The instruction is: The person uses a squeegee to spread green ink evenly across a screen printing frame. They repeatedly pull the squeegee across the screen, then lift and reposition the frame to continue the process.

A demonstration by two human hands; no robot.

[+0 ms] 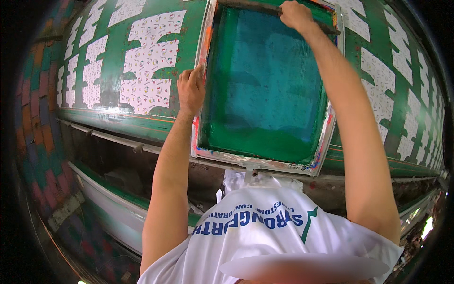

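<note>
A silk-screen frame [265, 165] lies on the green printing table in front of me, its pale, paint-smeared rim around a blue-green mesh [269, 90]. Green ink lines the mesh's edges and pools along its near end. My left hand [191, 90] has its fingers curled over the left side of the frame. At the far end, my right hand [297, 16] is wrapped round a long dark squeegee [253, 6] that spans the frame's width. Through the mesh, faint dark curved shapes show. My right palm and fingertips are partly hidden.
White patterned fabric pieces [149, 61] with curved cutouts lie flat in rows to the left, and more fabric pieces [378, 75] to the right. A metal rail [109, 137] with knobs runs along the table's near edge. Coloured paving bricks [45, 132] cover the floor at left.
</note>
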